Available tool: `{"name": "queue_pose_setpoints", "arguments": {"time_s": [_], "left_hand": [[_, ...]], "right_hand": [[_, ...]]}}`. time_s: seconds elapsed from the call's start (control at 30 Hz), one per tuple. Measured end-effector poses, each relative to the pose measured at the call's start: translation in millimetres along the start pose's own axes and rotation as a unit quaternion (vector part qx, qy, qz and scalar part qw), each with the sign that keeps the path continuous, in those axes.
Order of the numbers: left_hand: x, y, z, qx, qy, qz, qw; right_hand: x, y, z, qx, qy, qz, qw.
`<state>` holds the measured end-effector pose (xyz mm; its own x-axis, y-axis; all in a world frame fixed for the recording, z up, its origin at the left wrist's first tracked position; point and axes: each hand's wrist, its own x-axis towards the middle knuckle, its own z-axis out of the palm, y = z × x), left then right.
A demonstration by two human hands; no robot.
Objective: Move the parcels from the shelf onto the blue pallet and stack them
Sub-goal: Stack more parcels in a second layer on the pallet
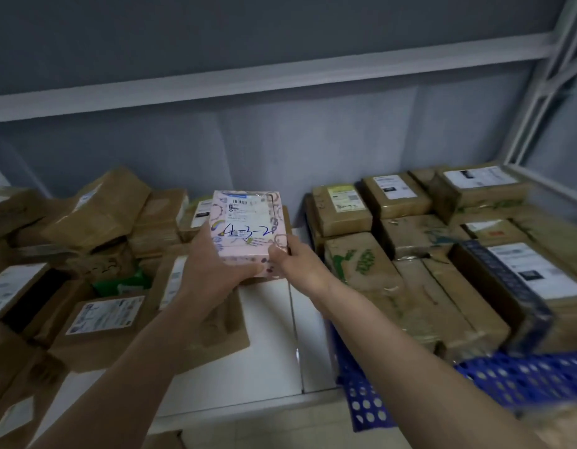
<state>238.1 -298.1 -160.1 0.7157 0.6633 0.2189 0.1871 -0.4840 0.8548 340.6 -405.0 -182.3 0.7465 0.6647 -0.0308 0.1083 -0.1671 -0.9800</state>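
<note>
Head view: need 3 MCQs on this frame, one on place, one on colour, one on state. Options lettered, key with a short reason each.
1. Where do the stacked brown cardboard parcels on the right sit?
A. on the blue perforated plastic pallet
B. on the grey upper shelf beam
C. on a trolley

2. What colour is the small patterned box with "4-3-2" handwritten on it?
A. green
B. pink
C. black

3. How is that box held?
A. by the left hand alone
B. by nobody, it lies flat on the shelf
C. by both hands, the right hand at its near right corner

Key: 1 A, the blue pallet edge shows under that stack; 2 B, its top and sides are pale pink; 3 C, fingers of both hands curl round its near end.
</note>
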Motion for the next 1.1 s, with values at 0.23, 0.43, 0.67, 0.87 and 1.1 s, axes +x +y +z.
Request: {"name": "queue_pose_setpoints", "arguments": {"time_s": [0.23,0.43,0.67,0.87,1.1], "left_hand": [[-4,21,68,-0.039,-0.086,0.004,0.996],[-8,48,132,-0.011,-0.149,0.008,0.989],[-24,72,190,-0.012,-0.187,-0.007,0.982],[-28,89,225,0.001,-0.223,-0.022,0.975],[-31,118,259,0.004,-0.241,-0.047,0.969]], "right_hand": [[-34,23,-71,0.016,0.083,0.032,0.996],[-59,40,-127,0.029,0.140,0.065,0.988],[-89,50,-191,0.015,0.184,0.097,0.978],[-102,53,-234,0.024,0.204,0.110,0.972],[-102,52,-277,0.019,0.229,0.119,0.966]]}}
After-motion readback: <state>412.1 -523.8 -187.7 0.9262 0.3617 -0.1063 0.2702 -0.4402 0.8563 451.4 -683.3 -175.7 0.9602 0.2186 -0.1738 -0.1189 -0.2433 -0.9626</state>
